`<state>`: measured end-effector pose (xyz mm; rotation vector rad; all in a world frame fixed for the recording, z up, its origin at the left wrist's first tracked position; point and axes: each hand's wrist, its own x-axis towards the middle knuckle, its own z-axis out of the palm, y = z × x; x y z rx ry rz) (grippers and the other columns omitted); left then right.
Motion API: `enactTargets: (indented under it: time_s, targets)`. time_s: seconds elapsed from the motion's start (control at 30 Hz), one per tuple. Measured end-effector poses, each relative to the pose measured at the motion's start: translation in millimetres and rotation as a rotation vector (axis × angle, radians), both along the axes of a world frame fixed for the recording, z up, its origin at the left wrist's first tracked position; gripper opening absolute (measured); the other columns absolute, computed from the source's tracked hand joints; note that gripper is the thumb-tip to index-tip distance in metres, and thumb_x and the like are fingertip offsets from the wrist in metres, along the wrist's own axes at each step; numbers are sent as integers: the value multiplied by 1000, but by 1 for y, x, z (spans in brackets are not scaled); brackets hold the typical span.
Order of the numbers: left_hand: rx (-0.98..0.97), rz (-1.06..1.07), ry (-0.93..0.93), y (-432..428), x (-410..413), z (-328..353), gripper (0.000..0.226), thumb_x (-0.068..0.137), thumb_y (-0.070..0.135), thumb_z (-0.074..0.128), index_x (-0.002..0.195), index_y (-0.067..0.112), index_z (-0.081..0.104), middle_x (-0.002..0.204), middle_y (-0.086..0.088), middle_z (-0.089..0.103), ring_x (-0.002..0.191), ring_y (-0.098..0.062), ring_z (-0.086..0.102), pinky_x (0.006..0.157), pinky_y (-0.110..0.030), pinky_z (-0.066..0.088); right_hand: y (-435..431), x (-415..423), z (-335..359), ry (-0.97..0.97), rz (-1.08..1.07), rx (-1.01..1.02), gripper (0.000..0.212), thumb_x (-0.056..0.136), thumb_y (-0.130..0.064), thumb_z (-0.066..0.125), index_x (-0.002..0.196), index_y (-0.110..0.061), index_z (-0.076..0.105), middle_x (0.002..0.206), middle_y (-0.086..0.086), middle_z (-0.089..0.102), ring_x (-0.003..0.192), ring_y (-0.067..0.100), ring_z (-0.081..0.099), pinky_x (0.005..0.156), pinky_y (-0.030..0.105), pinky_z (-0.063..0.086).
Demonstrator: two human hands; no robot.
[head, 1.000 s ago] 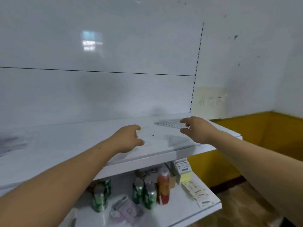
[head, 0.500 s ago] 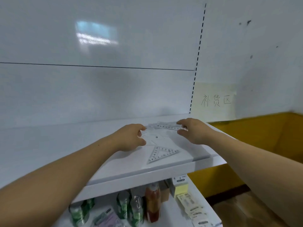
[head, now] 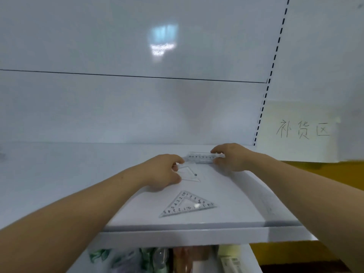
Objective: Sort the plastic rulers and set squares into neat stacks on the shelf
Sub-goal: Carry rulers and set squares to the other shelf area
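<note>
- I judge the sorting to be midway: both hands are at work at the back of the shelf (head: 78, 174), gathering pieces, and no stack is built yet.
- The right grip (head: 230, 157) is closed in a pinch on the right end of the clear ruler (head: 202, 157); I cannot tell whether the ruler is lifted or resting on the shelf.
- The left grip (head: 163, 172) has its fingers curled round the left corner of the faint set square (head: 190, 175), which lies flat just in front of the ruler.
- The numbered set square (head: 187, 203) lies alone near the front lip, untouched.
- Next, I think, the two set squares need bringing together, edges matched, with the ruler set apart.
- Both forearms reach forward, wrists low over the shelf.
</note>
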<state>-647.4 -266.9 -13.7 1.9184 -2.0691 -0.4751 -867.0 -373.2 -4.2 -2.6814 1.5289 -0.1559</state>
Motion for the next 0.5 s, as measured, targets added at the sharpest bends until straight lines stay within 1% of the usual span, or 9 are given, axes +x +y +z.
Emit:
enactTargets:
  time_s: [0.1, 0.2, 0.3, 0.37, 0.4, 0.43, 0.47, 0.5]
  targets:
    - [-11, 69, 16, 7, -17, 1, 52, 87, 27, 59, 137, 27, 42, 114, 10, 50, 96, -10, 50, 87, -21, 37, -8, -5, -1, 46, 65, 4, 39, 97, -36, 44, 132, -21, 51, 134, 3, 54, 119, 22, 49, 96, 29, 38]
    - [-26, 123, 10, 12, -37, 4, 54, 88, 27, 59, 139, 26, 40, 122, 7, 52, 97, -11, 49, 85, -21, 36, -14, -12, -5, 68, 119, -2, 40, 97, -37, 43, 131, -18, 51, 134, 5, 53, 121, 23, 48, 96, 28, 36]
    - [-62, 167, 1, 16, -56, 7, 56, 89, 24, 59, 141, 25, 38, 125, 5, 52, 95, -11, 48, 83, -20, 36, -19, -21, -13, 52, 151, -8, 47, 97, -41, 42, 137, -17, 45, 142, 6, 45, 128, 25, 42, 104, 30, 33]
    - [-87, 185, -9, 19, -66, 8, 57, 89, 24, 60, 141, 24, 38, 124, 4, 53, 95, -11, 48, 83, -20, 36, -17, -27, -16, 2, 150, 9, 53, 97, -42, 41, 144, -19, 36, 150, 5, 34, 137, 23, 33, 111, 31, 26]
    - [-92, 195, -11, 21, -71, 8, 57, 89, 24, 60, 141, 23, 38, 124, 4, 53, 95, -11, 48, 82, -20, 36, -14, -31, -17, -36, 162, 13, 53, 97, -42, 41, 145, -19, 35, 151, 4, 33, 138, 22, 31, 113, 31, 24]
    - [-96, 205, -11, 22, -75, 7, 57, 89, 25, 61, 141, 23, 38, 123, 4, 53, 95, -11, 48, 82, -20, 35, -10, -35, -16, -83, 179, 12, 51, 98, -41, 41, 144, -19, 38, 150, 3, 35, 137, 22, 32, 112, 31, 25]
    - [-104, 213, -9, 22, -80, 6, 57, 88, 26, 61, 140, 23, 39, 121, 5, 53, 95, -11, 48, 81, -20, 35, -5, -39, -15, -141, 197, 8, 46, 98, -40, 40, 138, -18, 46, 145, 4, 42, 133, 22, 37, 109, 31, 28]
    - [-118, 218, -7, 22, -86, 5, 57, 88, 27, 62, 140, 23, 39, 117, 6, 53, 94, -12, 49, 81, -21, 36, 2, -43, -14, -207, 215, 8, 39, 99, -38, 39, 126, -15, 57, 133, 6, 53, 124, 24, 46, 102, 31, 34]
